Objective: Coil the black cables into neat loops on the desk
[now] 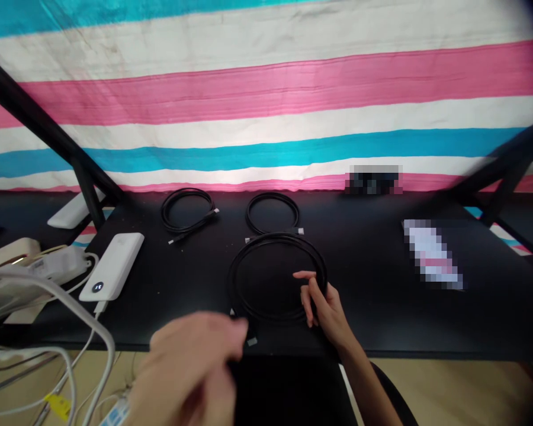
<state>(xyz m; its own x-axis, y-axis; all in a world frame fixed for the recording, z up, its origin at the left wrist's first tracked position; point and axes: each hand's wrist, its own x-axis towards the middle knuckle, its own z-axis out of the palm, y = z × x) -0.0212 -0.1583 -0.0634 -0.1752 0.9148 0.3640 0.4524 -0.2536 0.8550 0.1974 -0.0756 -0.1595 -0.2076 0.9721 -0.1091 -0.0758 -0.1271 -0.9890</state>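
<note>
A large coil of black cable (278,235) lies near the front of the black table, its plugs (252,341) at the lower left. My right hand (326,305) is at the coil's right side, its fingers curled around the cable and the index finger pointing left. Closer to the camera, my left hand (190,361) is blurred by motion, with fingers bent. Its fingertips overlap the coil's plug ends in view, and whether they hold anything is unclear. Behind are two smaller black cable coils, one at the back left (165,207) and one at the back middle (273,194).
On the left a white power bank (118,266) has a white cord plugged in, near a power strip (62,266) and tangled white cables (102,331). A pixelated item (433,254) lies at right. Black slanted frame bars (48,127) flank the table before a striped cloth (266,89).
</note>
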